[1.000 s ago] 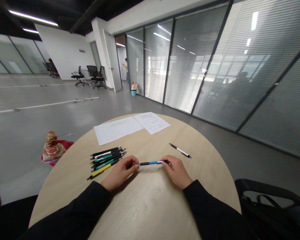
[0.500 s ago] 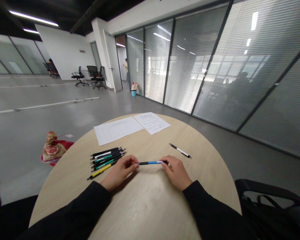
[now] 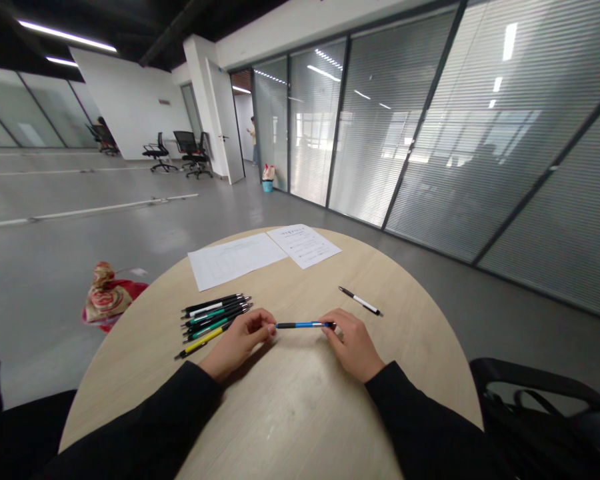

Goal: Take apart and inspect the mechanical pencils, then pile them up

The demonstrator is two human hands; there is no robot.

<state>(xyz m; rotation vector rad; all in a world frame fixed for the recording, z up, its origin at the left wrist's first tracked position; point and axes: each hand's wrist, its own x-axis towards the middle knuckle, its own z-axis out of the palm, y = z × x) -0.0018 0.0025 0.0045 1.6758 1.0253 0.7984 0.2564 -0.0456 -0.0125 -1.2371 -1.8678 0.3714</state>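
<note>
A blue pen [image 3: 304,325] lies level between the left hand [image 3: 243,340] and right hand [image 3: 351,341], over the counter [image 3: 300,413]. Each hand is nearly closed, thumb and fingertips pinching one end. The pen is slim and straight with a black section; the counter is round, pale, wood-grained. Other pens [image 3: 215,319] lie bunched beside the left hand.
</note>
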